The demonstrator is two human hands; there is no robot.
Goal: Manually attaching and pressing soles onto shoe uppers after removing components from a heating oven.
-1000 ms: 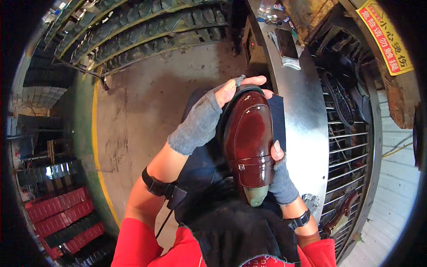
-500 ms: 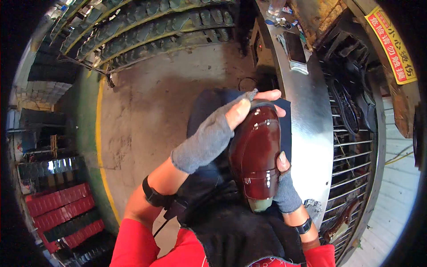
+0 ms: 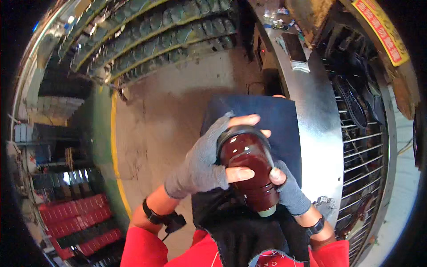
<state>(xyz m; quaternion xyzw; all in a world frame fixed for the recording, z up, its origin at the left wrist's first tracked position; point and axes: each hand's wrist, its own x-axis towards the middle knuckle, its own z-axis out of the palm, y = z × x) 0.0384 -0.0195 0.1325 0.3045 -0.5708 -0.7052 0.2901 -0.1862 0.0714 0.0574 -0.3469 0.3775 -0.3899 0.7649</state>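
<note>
Left grip [image 3: 208,156] and right grip [image 3: 290,190], in knit gloves [image 3: 181,183], clamp a glossy, rounded shoe [image 3: 250,155]; its underside between them is hidden.

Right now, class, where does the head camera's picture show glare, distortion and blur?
Glare: in the head view, white highlights on the glossy dark-red leather shoe, a broad pale sheen on the smooth grey metal bench; distortion: in the head view, the painted yellow floor line bows, the corners black; blur: in the head view, the long yellow-edged shelves look soft and smeared.
</note>
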